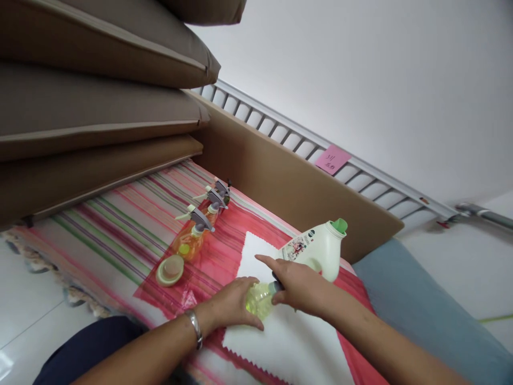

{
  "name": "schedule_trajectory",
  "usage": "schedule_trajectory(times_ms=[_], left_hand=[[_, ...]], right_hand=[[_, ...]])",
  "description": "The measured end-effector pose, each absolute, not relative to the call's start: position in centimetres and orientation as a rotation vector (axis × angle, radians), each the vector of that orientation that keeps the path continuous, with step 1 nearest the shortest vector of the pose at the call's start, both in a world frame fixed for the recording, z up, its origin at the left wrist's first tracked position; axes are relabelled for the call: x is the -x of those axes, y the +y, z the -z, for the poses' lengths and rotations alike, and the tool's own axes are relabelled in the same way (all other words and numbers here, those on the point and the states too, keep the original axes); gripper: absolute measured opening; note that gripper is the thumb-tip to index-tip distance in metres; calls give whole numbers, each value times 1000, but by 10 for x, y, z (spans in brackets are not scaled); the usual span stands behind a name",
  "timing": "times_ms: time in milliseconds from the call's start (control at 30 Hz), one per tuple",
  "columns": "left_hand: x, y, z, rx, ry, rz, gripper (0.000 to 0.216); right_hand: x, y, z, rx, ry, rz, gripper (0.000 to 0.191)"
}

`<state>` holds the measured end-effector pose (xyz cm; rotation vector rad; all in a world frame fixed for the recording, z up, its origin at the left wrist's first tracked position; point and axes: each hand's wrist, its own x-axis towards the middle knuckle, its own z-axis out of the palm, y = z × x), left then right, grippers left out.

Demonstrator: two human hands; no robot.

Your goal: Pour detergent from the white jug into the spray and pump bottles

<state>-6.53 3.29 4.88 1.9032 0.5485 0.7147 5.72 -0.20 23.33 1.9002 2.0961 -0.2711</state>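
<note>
My left hand (236,299) is wrapped round a clear bottle (258,300) of yellow-green liquid, which lies tilted over a white cloth (296,347) with a zigzag edge. At the bottle's neck, my right hand (298,283) closes on its grey top (276,287), with the index finger stretched out. The hand partly hides the top. Just behind my right hand is a pale green jug (331,248) with a handle and a green cap. To the left, several spray bottles (193,235) with grey heads stand in a row, the nearest holding orange liquid.
A round pale green lid (170,270) sits near the spray bottles. Red see-through sheeting (216,262) covers part of the striped cloth (116,214). A brown board (256,155), a radiator (288,133) with a pink note (332,159), and stacked brown cushions (92,101) stand around.
</note>
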Motion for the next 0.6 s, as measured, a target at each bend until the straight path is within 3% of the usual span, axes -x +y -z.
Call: schedule_trajectory(times_ms=[267, 600], left_hand=[[68, 33, -52, -1937, 510, -725, 91], [71, 31, -54, -1942, 519, -691, 91]], right_hand=[[-44, -2, -236, -1817, 2034, 82, 81], [-43, 0, -226, -1797, 2107, 243, 92]])
